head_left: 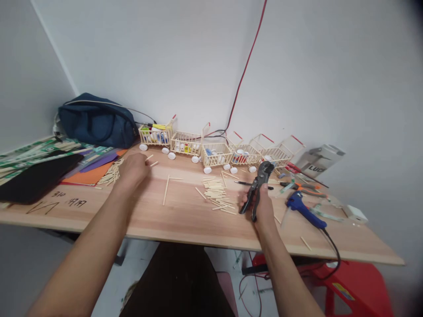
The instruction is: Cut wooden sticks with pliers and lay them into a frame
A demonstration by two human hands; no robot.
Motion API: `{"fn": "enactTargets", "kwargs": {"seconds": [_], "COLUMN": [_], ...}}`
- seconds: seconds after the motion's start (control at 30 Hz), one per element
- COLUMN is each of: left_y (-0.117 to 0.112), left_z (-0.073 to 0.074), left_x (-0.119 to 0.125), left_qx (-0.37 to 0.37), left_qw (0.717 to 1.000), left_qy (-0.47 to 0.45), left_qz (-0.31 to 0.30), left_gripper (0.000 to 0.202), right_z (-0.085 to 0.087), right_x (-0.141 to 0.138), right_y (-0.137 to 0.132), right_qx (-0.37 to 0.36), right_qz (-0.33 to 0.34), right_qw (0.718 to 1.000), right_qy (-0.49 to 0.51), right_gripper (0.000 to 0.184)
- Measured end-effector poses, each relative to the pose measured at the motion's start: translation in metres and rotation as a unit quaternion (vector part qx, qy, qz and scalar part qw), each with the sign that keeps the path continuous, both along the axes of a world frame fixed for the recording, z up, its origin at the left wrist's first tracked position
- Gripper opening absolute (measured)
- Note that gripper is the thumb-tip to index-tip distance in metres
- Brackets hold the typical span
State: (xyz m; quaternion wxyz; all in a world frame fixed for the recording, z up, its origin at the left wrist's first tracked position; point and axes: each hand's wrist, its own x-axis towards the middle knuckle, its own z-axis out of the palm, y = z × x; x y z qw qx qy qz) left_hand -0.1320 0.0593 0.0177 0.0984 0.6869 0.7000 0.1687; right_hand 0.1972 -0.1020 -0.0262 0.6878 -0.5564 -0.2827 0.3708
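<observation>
My left hand is closed over the left part of the table, with two short wooden sticks showing at its fingertips. Beside it lies a bundle of thin wooden sticks, partly hidden by the hand. My right hand grips a black hand cutter, jaws pointing up and handles slightly apart. Left of the cutter is a loose pile of short cut sticks. Two sticks meet at a corner on the tabletop between my hands. A black pen lies behind the cutter.
Several small stick-built carts with white wheels line the wall. A blue bag, coloured sheets and a black tablet-like slab are at left. A blue glue gun, orange-handled pliers and a box are at right.
</observation>
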Motion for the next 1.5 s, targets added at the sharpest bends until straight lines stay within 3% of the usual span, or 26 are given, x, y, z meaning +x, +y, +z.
{"fn": "enactTargets", "kwargs": {"seconds": [0.1,0.3,0.63,1.13,1.3,1.4,1.5], "left_y": [-0.001,0.0,0.0,-0.002,-0.02,-0.05,-0.085], "left_z": [0.002,0.003,0.0,-0.001,0.007,0.006,-0.004], "left_x": [0.001,0.001,-0.003,-0.002,0.0,0.0,-0.003], "left_qx": [-0.022,-0.03,-0.006,0.002,0.044,0.087,0.089], "left_qw": [0.997,0.995,0.999,0.999,0.998,0.981,0.954], "left_qy": [0.063,0.085,0.039,0.04,-0.029,-0.103,-0.145], "left_qz": [0.027,0.039,0.037,0.037,-0.033,-0.139,-0.248], "left_gripper": [0.024,0.027,0.025,0.026,0.017,0.015,0.017], "right_z": [-0.002,-0.002,0.0,0.001,-0.001,-0.004,-0.006], "right_x": [0.002,0.002,0.002,0.0,0.003,0.006,0.008], "right_y": [0.001,0.0,-0.001,-0.001,0.0,0.0,0.001], "right_qx": [-0.004,-0.005,0.005,0.008,0.003,0.007,0.001], "right_qz": [-0.001,-0.002,0.004,0.014,0.017,0.016,0.019], "right_qw": [1.0,1.0,1.0,1.0,1.0,1.0,1.0], "right_qy": [-0.005,-0.007,0.019,0.01,0.013,0.015,0.015], "right_gripper": [0.071,0.071,0.068,0.071,0.071,0.071,0.07]}}
